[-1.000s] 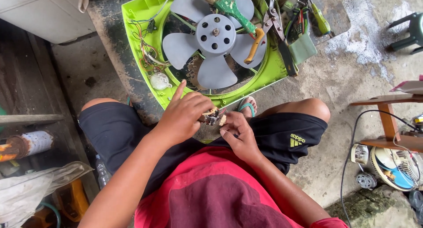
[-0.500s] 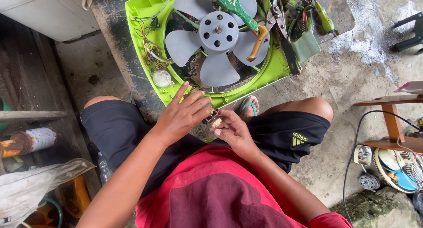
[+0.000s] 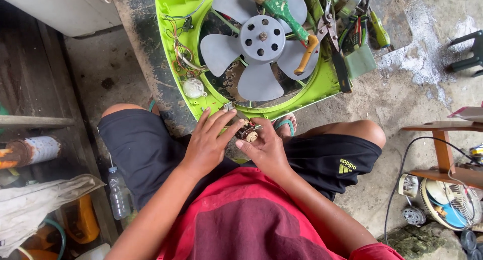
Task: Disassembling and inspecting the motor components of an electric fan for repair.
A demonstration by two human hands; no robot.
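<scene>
Grip: left hand (image 3: 209, 142) and right hand (image 3: 265, 148) both pinch small switch part (image 3: 247, 133) beside green fan housing (image 3: 173, 49).

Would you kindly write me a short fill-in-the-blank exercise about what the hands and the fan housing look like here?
1. Both hands, the left hand and the right hand, meet around a small ____ part above the lap.
2. The fan housing is bright ____.
3. The grey fan blades number ____.
4. A brush with a ____ handle lies across the blades.

Missing words: brown; green; five; green
</scene>
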